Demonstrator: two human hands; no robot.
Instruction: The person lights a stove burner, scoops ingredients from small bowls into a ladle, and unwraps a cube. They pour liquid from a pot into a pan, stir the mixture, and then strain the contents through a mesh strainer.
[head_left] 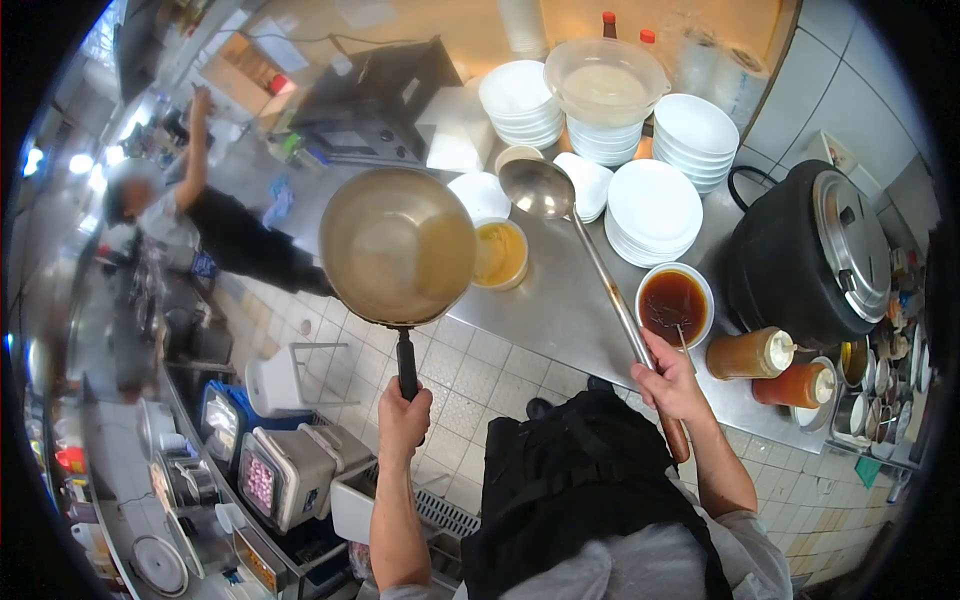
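My left hand [404, 418] is closed round the black handle of a wok [385, 245], held up over the floor and the counter's edge. A little yellowish sheen shows inside it. In my right hand [672, 378] is the long handle of a metal ladle [541, 187], its bowl up by the stacked dishes. Just beyond that hand, a white bowl of dark brown liquid [673, 303] stands on the counter, with a thin utensil in it. Between wok and ladle sits a tub of yellow contents [499, 254].
Stacks of white bowls [653, 212] line the steel counter [560, 335]. To the right stand a black soup kettle [800, 250] and two sauce bottles [745, 354]. A microwave [365, 110] is at the back. Another person [245, 235] stands at the left. Lidded bins [290, 475] are lower left.
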